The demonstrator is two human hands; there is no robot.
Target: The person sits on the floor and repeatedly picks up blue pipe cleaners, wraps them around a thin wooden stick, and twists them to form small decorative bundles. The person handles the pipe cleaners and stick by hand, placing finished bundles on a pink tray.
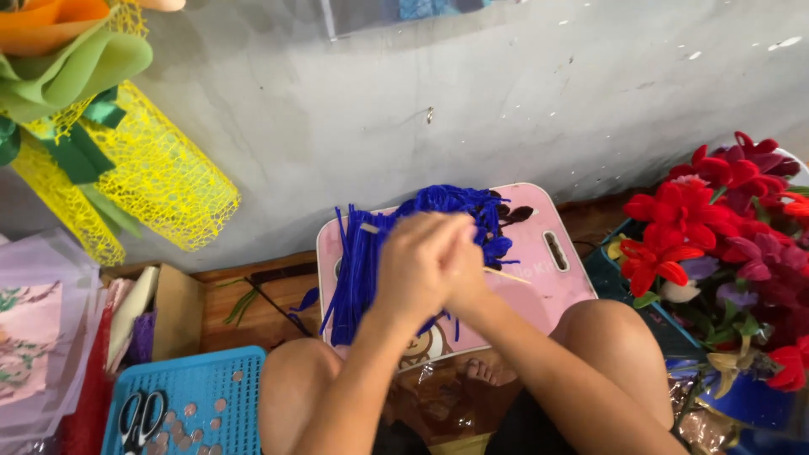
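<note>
Blue pipe cleaners point(358, 270): loose bundle on a pink lap board point(539, 295), directly beneath and beyond the hands. Long axis running away from the body toward the wall, straight lengths on the left-hand side, curled and looped ends bunched at the far right-hand side. Both hands equally near, meeting over the bundle's middle.

Left hand point(417, 265): fingers curled, pressed against the right hand; closed, but on what cannot be told, the grip being hidden behind the knuckles.

Right hand point(463, 261): fingers folded in against the left; likewise closed, contents hidden. Thin wooden stick point(510, 275) projecting out from the right-hand side of the clasp, lying across the board.

Pink lap board: rounded corners, slot handle on the right-hand side, resting across both knees.

Blue perforated tray point(221, 375): to the left of the left forearm, low in view. Contents: scissors point(141, 417) with black handles, scattered coins point(177, 417).

Cardboard box point(177, 307): beyond the tray, left of the board; pale sheets standing in it.

Tub of artificial flowers point(716, 236): to the right of the right hand; red, purple and white blooms crowded together.

Yellow mesh wrap point(156, 177): far left and beyond the hands, against the grey wall, with green and orange paper folded in.
</note>
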